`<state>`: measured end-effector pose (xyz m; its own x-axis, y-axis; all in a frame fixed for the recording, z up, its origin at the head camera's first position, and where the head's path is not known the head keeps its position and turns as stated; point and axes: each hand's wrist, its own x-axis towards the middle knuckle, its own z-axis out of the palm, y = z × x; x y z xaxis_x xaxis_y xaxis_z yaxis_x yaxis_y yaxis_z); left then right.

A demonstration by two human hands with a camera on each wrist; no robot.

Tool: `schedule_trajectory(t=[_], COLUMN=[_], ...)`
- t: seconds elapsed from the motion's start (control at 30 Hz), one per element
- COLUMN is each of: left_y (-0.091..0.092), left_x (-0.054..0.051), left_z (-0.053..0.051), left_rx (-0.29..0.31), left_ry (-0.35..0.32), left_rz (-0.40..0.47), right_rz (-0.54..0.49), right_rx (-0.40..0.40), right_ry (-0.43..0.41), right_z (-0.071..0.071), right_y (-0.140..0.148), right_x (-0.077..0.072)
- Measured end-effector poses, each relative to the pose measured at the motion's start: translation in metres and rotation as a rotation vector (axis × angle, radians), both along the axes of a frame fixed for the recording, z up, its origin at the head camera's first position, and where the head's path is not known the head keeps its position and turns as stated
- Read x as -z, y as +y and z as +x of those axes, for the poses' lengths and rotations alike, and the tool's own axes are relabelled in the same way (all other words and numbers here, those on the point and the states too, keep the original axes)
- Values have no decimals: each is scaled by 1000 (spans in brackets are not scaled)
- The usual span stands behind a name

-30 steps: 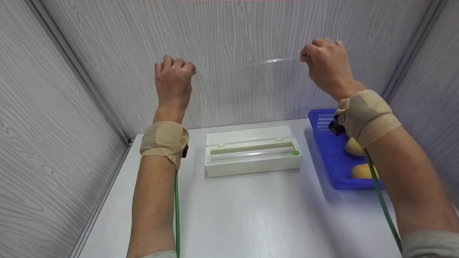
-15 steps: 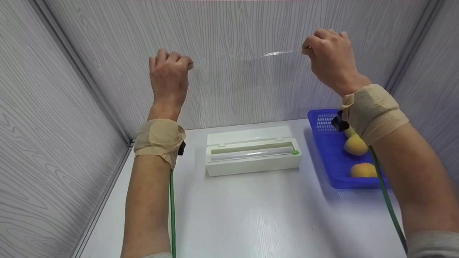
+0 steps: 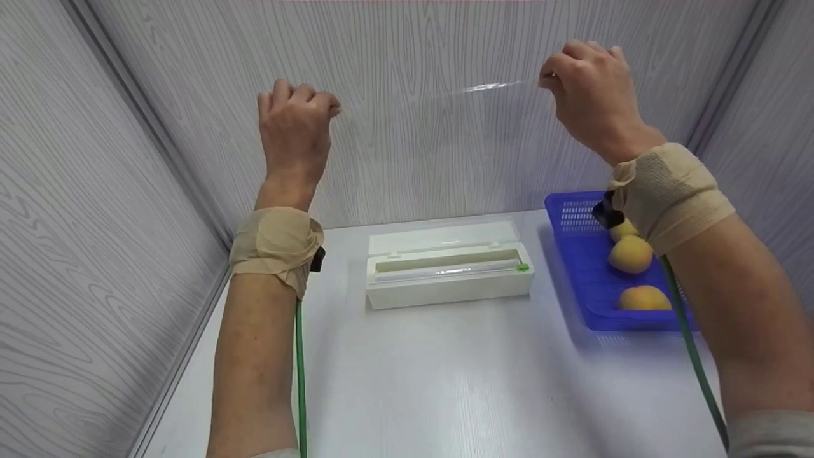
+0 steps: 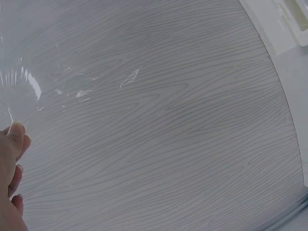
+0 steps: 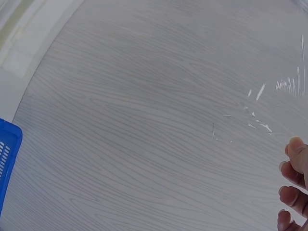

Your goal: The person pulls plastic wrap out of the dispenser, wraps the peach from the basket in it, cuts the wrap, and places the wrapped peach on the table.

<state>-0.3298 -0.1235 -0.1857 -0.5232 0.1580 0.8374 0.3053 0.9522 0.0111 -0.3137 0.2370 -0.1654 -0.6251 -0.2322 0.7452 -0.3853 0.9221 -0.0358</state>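
Reference: white box (image 3: 449, 289), lid (image 3: 443, 237) folded back on its far side, roll (image 3: 448, 271) inside, green tab (image 3: 523, 267) at its right end.

Both arms extend forward, one on each side of the white box. The left hand (image 3: 294, 130) is positioned above and to the left of the white box, back of the hand toward the head camera; the right hand (image 3: 591, 95) is positioned above and to the right of it, wrist angled inward.

Clear film (image 3: 488, 87) spans the gap between the hands, above the white box. The left hand pinches one edge between thumb and forefinger; small creases radiate from the grip. The right hand pinches the opposite edge the same way, its remaining fingers curled and spaced apart.

To the right of the white box: blue basket (image 3: 579, 280), containing yellow fruit (image 3: 631, 254).
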Motion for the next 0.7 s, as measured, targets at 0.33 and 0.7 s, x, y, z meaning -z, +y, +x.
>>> schedule_trajectory(t=[0.33, 0.7], left_y=[0, -9], left_x=[-9, -4], left_z=[4, 10], left_rx=[19, 75], left_ry=[0, 5], left_rz=[-2, 6], right_rz=[16, 39], right_rx=[2, -49], right_ry=[30, 65], right_z=[2, 10], right_y=[2, 5], right_x=[-5, -1])
